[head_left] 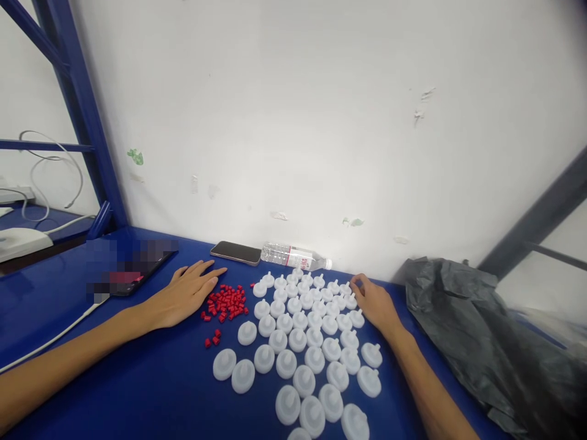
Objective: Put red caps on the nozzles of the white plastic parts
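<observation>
White stemmed discs [298, 339] dot the blue table [174, 391]; left hand [186, 294] lies flat, fingers loose, beside red pieces [227, 302]; right hand [373, 299] curls at the discs' right edge, whether gripping I cannot tell; beyond, a bottle [298, 256]

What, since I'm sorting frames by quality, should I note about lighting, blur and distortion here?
Head view: bright, fairly even light on the white wall; red pieces distinct, white discs pale with little surface detail; grey bag softer toward the lower right; blue post leaning, probably wide-angle distortion; blocky pixelation over the dark device.
</observation>
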Tool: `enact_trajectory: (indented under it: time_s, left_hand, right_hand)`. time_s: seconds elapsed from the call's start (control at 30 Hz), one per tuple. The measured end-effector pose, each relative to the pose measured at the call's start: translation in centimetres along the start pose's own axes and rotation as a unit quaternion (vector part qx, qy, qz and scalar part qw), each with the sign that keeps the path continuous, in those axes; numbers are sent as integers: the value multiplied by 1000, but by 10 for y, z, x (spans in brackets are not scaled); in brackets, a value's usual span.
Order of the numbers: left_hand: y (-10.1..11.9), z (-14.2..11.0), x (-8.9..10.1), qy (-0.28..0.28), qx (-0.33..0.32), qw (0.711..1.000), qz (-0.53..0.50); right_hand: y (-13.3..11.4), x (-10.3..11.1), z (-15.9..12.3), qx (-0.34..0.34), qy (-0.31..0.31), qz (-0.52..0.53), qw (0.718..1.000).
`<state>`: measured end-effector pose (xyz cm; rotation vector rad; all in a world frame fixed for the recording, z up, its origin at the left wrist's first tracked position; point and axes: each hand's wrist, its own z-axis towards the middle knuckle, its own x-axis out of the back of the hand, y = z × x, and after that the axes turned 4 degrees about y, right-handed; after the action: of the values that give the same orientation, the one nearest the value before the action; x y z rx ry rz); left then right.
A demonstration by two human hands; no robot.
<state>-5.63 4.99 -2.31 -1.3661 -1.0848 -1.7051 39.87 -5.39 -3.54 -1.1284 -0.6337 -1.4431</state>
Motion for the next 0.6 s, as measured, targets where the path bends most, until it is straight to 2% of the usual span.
enact_trajectory:
  time_s: [0.6]
  left_hand:
    - [5,-1,4,-10,7,1000,6]
  right_hand:
    - [0,0,-1,5,3,4,1000]
